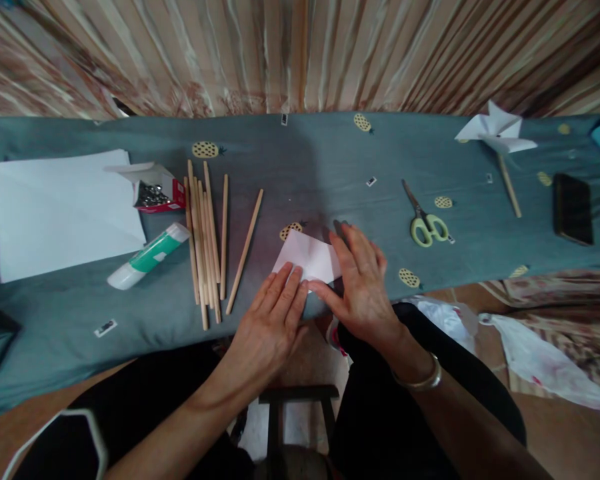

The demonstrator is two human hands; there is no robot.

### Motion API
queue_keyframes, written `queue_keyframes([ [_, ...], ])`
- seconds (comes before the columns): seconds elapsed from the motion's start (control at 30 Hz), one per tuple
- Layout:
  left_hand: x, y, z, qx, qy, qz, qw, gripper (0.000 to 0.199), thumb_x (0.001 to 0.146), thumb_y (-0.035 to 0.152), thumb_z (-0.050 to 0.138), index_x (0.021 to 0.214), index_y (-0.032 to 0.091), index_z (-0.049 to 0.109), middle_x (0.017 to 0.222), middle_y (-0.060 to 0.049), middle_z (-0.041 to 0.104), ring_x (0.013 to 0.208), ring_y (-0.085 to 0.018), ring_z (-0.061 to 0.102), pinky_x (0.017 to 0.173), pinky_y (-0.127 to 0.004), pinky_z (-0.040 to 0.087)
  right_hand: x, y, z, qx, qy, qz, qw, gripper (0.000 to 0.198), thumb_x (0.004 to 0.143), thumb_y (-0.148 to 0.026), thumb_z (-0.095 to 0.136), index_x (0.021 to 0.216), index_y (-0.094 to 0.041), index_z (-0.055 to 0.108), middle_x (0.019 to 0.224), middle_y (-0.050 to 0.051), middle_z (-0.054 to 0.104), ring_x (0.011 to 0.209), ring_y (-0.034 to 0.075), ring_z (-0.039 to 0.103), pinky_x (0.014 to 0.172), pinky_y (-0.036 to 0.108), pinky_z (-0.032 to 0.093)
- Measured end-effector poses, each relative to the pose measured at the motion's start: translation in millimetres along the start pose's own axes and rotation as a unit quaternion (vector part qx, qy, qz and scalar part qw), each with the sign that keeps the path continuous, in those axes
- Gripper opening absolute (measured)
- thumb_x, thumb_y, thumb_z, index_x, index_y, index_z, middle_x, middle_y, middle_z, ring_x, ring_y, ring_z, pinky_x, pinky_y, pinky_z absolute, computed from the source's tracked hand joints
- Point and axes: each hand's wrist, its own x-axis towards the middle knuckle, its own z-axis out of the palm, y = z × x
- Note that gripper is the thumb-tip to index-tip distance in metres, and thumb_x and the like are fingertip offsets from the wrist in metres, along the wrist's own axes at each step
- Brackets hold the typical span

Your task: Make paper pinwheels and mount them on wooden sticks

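A small piece of white paper [307, 253] lies at the front edge of the cloth-covered table, between my hands. The fingers of my left hand [275, 313] are stretched out flat and press on its lower left part. My right hand [363, 283] rests at the paper's right side, its fingers extended and the thumb reaching to the lower edge near my left fingertips. A faint crease seems to run across the sheet. Just left of the paper lies a single wooden stick [245, 252].
To the left are several wooden sticks [205, 247], a glue tube [149, 256], an open box of metal pins [155, 192] and white sheets [60, 213]. Green-handled scissors [423, 220], a paper pinwheel [500, 137] and a phone [573, 209] lie to the right.
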Motion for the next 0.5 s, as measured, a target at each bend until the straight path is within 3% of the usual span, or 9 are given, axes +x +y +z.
queue_keyframes([
  [0.13,-2,-2,3,0.007,-0.004,0.002,1.0,0.054,0.091,0.02,0.055,0.139,0.003,0.039,0.146,-0.026,0.045,0.143,-0.036,0.03,0.11,-0.056,0.042,-5,9,3,0.014,-0.004,0.028,1.0,0.069,0.093,-0.05,0.049,0.15,-0.016,0.028,0.155,0.02,0.033,0.147,0.032,0.025,0.115,0.055,0.024],
  [0.3,-4,-3,3,0.014,-0.016,0.007,1.0,0.058,0.088,0.021,0.06,0.139,0.002,0.039,0.147,-0.027,0.043,0.143,-0.038,0.03,0.112,-0.055,0.039,-9,38,-1,0.026,0.038,0.084,0.995,0.063,0.095,-0.049,0.047,0.148,-0.017,0.032,0.154,0.022,0.034,0.145,0.032,0.029,0.112,0.056,0.028],
  [0.5,-7,-3,1,0.031,-0.023,0.009,0.999,0.058,0.088,0.021,0.062,0.141,0.009,0.041,0.15,-0.024,0.041,0.143,-0.037,0.031,0.112,-0.053,0.038,-10,50,1,0.033,0.039,0.095,0.994,0.06,0.096,-0.048,0.043,0.146,-0.016,0.037,0.153,0.021,0.036,0.144,0.03,0.031,0.113,0.055,0.029],
])
